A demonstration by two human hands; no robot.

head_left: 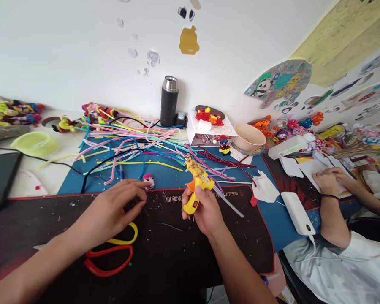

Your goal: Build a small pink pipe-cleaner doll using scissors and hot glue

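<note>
My right hand (207, 211) is wrapped round the handle of a yellow hot glue gun (196, 181). The gun's nozzle points up and away from me, and a clear glue stick (229, 202) sticks out of its back. My left hand (118, 207) hovers over the dark mat with nothing in it, thumb and fingers apart. Just beyond its index fingertip lies a small pink and white piece (148, 181); whether they touch I cannot tell. Below that hand are scissors with one red and one yellow handle loop (109, 261), partly hidden by my forearm.
Pipe cleaners (129, 139) lie heaped behind the dark mat (164, 253). Beyond them stand a black thermos (169, 103), a white box (193, 135) and a pink bowl (248, 139). A white power bank (297, 213) lies at right, near another person's hands (329, 181).
</note>
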